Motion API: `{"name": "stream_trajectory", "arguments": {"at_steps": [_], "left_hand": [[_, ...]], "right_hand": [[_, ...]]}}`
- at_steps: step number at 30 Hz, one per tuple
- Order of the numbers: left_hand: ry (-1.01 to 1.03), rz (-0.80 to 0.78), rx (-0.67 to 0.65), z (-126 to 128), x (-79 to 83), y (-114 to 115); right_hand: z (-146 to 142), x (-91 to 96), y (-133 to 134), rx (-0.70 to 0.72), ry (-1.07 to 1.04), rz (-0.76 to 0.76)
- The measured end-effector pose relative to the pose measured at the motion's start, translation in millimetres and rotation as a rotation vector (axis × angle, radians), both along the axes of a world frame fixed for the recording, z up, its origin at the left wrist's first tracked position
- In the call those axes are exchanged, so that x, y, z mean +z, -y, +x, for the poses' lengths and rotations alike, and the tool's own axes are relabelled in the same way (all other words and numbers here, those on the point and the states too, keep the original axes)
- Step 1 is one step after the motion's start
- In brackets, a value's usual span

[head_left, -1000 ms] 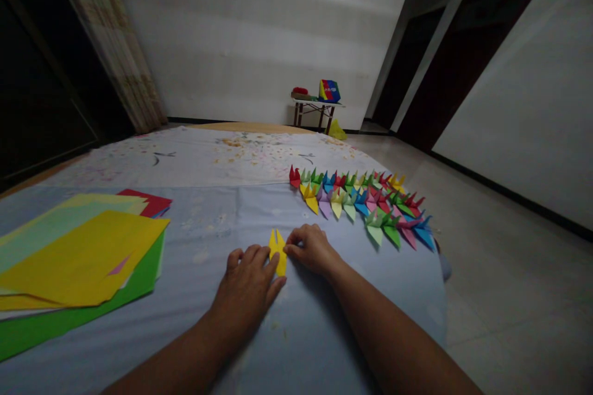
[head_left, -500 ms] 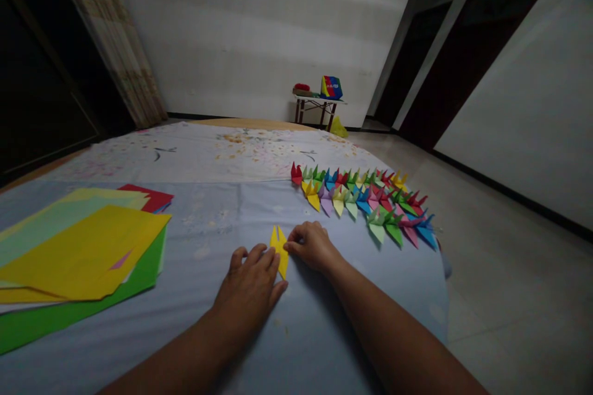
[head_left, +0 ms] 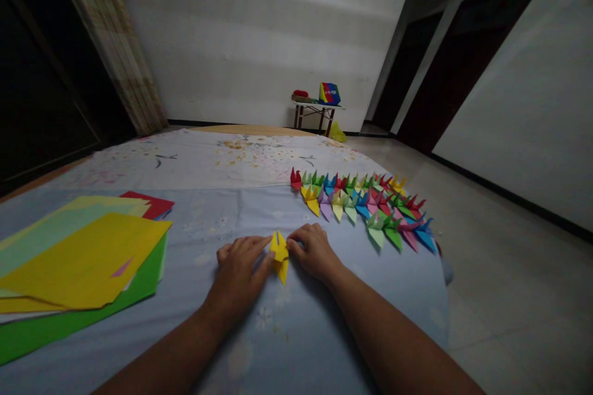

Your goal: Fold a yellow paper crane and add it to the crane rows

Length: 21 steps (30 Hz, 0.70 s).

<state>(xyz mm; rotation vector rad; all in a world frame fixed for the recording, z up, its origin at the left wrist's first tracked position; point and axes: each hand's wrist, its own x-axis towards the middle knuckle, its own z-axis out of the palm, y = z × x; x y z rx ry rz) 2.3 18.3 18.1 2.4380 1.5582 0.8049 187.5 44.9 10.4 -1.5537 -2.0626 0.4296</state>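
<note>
A small piece of folded yellow origami paper (head_left: 280, 253) lies on the cloth between my hands. It has two narrow points with a slit at the far end, a wider middle, and one point facing me. My left hand (head_left: 241, 268) grips its left edge between thumb and forefinger. On the opposite edge, my right hand (head_left: 315, 252) pinches the paper, its other fingers curled in. The fingertips cover parts of both edges.
Rows of coloured paper cranes (head_left: 356, 200) stand to the right. At left lies a fanned stack of coloured paper sheets (head_left: 92, 256). A floral tablecloth (head_left: 241, 163) covers the table. Beyond it, a small side table (head_left: 317, 105) holds a multicoloured box (head_left: 329, 94).
My left hand has shifted left, and its thumb has come up to the paper's edge. The folded paper's middle looks wider and more raised. My right hand keeps its pinch.
</note>
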Motion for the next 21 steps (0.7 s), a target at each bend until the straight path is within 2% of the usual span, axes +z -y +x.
{"name": "stream_trajectory", "arguments": {"at_steps": [5, 12, 21], "left_hand": [[0.035, -0.058, 0.049, -0.3, 2.9, -3.5], [0.014, -0.087, 0.004, 3.6, 1.4, 0.6], [0.021, -0.081, -0.027, 6.1, -6.2, -0.7]], "right_hand": [[-1.1, 0.6, -0.1, -0.02, 0.01, 0.003], [-2.4, -2.6, -0.5, -0.005, 0.014, -0.006], [-3.3, -1.8, 2.0, 0.05, -0.149, -0.026]]}}
